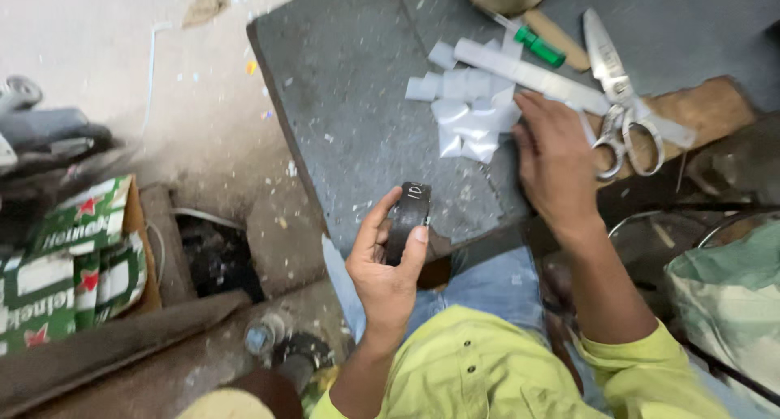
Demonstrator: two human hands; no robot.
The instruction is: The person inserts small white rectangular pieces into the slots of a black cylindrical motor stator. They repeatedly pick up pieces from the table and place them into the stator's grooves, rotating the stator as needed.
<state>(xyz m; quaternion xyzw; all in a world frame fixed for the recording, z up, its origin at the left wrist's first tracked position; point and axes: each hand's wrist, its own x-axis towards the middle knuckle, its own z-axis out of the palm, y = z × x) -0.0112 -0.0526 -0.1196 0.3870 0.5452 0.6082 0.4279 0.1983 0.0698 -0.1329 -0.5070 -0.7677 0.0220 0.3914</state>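
On the grey, speckled slab of the work surface point(357, 102), near its 6 o'clock edge, the left hand point(386, 264) holds a small dark ring-shaped piece point(408, 217), black and matte, with a pale scrawl on its flat outer band. Thumb and fingers are closed around it, pinching the ring upright on its edge, thumb on one face and fingertips curled over the other.

At 2 o'clock from that ring, the right hand point(555, 159) lies palm down with its fingers loosely spread, holding nothing; its fingertips touch a heap of small pale plastic packets point(467, 114), glossy, squarish and overlapping. A long translucent strip point(536, 76) runs from the heap toward 3 o'clock, passing under a pair of steel scissors point(619, 102) with round looped handles and broad shiny blades. At 12 o'clock of the heap lies a green-capped marker point(536, 43) beside a flat wooden stick point(556, 39).

Far off at 9 o'clock sits a green and white cardboard carton point(69, 264) on the dusty concrete floor point(122, 53). Yellow-green sleeves and blue denim fill the 6 o'clock edge.
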